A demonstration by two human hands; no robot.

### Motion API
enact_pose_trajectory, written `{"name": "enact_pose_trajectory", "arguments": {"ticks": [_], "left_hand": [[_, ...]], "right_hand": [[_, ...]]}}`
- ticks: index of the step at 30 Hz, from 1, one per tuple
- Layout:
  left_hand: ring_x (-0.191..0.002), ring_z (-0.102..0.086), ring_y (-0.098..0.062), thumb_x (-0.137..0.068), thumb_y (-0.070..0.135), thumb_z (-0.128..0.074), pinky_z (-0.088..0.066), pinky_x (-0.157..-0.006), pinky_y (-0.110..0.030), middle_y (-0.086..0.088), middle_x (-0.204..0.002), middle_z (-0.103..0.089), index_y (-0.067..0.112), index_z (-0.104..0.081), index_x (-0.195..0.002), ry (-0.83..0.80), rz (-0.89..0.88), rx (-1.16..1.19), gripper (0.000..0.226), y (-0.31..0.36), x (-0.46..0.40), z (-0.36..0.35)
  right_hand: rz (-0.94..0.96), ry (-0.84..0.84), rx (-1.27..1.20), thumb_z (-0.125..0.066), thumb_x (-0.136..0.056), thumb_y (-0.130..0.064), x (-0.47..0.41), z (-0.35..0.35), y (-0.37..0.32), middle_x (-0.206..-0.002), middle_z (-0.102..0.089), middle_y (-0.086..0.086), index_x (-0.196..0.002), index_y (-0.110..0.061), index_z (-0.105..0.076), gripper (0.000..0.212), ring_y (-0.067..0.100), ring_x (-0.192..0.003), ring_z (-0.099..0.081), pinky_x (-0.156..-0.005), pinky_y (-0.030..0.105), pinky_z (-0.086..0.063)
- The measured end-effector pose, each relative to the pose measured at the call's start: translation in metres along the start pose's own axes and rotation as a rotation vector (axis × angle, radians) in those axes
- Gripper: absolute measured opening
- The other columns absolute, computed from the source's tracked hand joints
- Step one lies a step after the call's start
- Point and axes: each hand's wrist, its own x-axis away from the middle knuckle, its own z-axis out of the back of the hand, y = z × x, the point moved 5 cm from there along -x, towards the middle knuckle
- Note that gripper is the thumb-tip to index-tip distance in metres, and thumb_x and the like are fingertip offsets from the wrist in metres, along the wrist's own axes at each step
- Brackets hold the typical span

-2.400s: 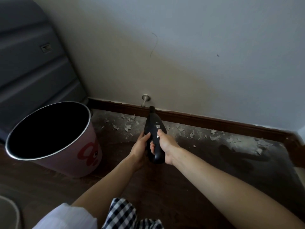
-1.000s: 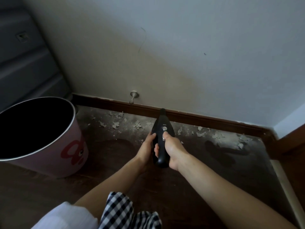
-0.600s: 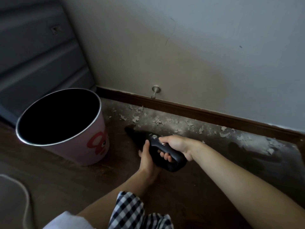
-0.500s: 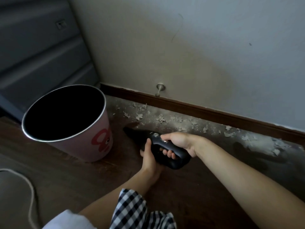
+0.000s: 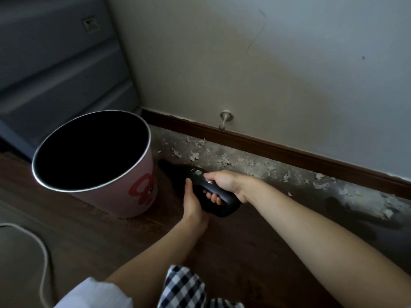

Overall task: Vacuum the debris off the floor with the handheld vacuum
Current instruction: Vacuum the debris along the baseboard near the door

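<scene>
Black handheld vacuum (image 5: pixel 201 187) lay low over the floor (image 5: pixel 244 252), nozzle toward pink bin (image 5: pixel 111 187). R hand (image 5: pixel 225 183) gripped its handle; L hand (image 5: pixel 193 203) clasped the body. Paint-flake debris (image 5: pixel 224 160) lay along floor's baseboard (image 5: pixel 289 152) edge.

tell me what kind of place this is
Probably a room corner in a home, maybe a bedroom. Clues: a painted wall with a wooden baseboard and a doorstop, a wood floor strewn with paint flakes, and a pink wastebasket.
</scene>
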Motion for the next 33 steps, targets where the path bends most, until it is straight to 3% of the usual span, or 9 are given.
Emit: {"name": "enact_pose_trajectory", "arguments": {"ticks": [6,12,18,22,27,31,33], "left_hand": [[-0.038,-0.056,-0.009,-0.097,0.053,-0.041,-0.045,-0.039,-0.015,-0.005,-0.071,-0.056,0.007,-0.063,-0.091,0.056,0.000,0.105,0.051,0.024,-0.010,0.000],[-0.041,-0.051,-0.008,-0.099,0.048,-0.039,-0.043,-0.039,-0.013,-0.002,-0.066,-0.052,0.010,-0.061,-0.087,0.079,-0.042,0.131,0.046,0.044,-0.021,0.002],[-0.040,-0.049,-0.004,-0.102,0.040,-0.036,-0.041,-0.039,-0.012,0.004,-0.046,-0.053,0.013,-0.060,-0.084,0.136,-0.089,0.169,0.041,0.064,-0.040,-0.002],[-0.060,-0.047,-0.008,-0.104,0.033,-0.036,-0.041,-0.062,-0.017,0.002,-0.050,-0.056,0.011,-0.060,-0.084,0.151,-0.097,0.234,0.038,0.075,-0.056,-0.005],[-0.066,-0.051,-0.011,-0.103,0.019,-0.039,-0.045,-0.076,-0.024,0.002,-0.049,-0.060,0.008,-0.059,-0.084,0.173,-0.106,0.235,0.030,0.084,-0.067,-0.006],[-0.075,-0.055,-0.015,-0.101,0.012,-0.044,-0.041,-0.105,-0.034,-0.005,-0.078,-0.062,0.008,-0.061,-0.090,0.165,-0.097,0.206,0.020,0.087,-0.073,-0.004],[-0.075,-0.054,-0.014,-0.101,0.012,-0.045,-0.037,-0.109,-0.036,-0.004,-0.081,-0.059,0.010,-0.060,-0.092,0.165,-0.094,0.199,0.018,0.088,-0.075,-0.003]], "right_hand": [[0.004,0.005,-0.050,-0.033,-0.103,-0.038,-0.032,-0.008,-0.014,-0.062,-0.046,0.003,-0.078,-0.005,-0.050,0.045,0.008,-0.046,-0.042,-0.036,0.014,-0.036],[0.053,0.019,-0.087,-0.033,-0.103,-0.039,-0.059,-0.015,-0.028,-0.060,-0.047,0.004,-0.077,-0.005,-0.050,0.046,0.007,-0.036,-0.044,-0.034,0.015,-0.036],[0.090,0.051,-0.086,-0.035,-0.102,-0.038,-0.083,-0.019,-0.049,-0.058,-0.050,0.006,-0.083,-0.005,-0.051,0.042,0.011,-0.041,-0.046,-0.034,0.017,-0.038],[0.096,0.046,-0.088,-0.036,-0.102,-0.038,-0.095,-0.017,-0.066,-0.060,-0.052,0.006,-0.086,-0.006,-0.051,0.039,0.012,-0.046,-0.046,-0.035,0.018,-0.039],[0.111,0.073,-0.113,-0.038,-0.102,-0.038,-0.107,-0.018,-0.078,-0.063,-0.052,0.007,-0.103,-0.003,-0.051,0.038,0.012,-0.046,-0.047,-0.035,0.018,-0.040],[0.136,0.106,-0.150,-0.039,-0.102,-0.038,-0.116,-0.021,-0.078,-0.063,-0.053,0.008,-0.126,0.000,-0.047,0.045,0.013,-0.046,-0.047,-0.035,0.017,-0.040],[0.136,0.117,-0.185,-0.039,-0.101,-0.038,-0.119,-0.020,-0.076,-0.061,-0.053,0.007,-0.127,0.001,-0.047,0.047,0.013,-0.043,-0.048,-0.035,0.017,-0.040]]}}
